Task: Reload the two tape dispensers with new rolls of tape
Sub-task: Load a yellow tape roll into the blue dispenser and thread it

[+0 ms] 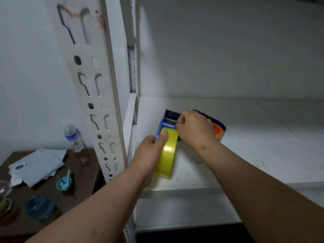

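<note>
A blue tape dispenser (164, 122) lies on the white shelf (245, 137), with a yellowish roll of tape (167, 153) seated in it. My left hand (149, 153) grips the roll and the dispenser's side, thumb pressed on top of the roll. My right hand (194, 128) pinches at the dispenser's roller end, fingers closed on what looks like the tape's loose end. Behind my right hand lies a second blue dispenser (210, 118), mostly hidden, with an orange-cored clear roll (218, 131) in it.
A perforated white shelf post (98, 95) stands left of the shelf. Lower left is a dark wooden table (73, 181) holding a water bottle (73, 137), papers (36, 165), a teal small dish (64, 182), a blue lid (39, 206) and glassware (4, 195).
</note>
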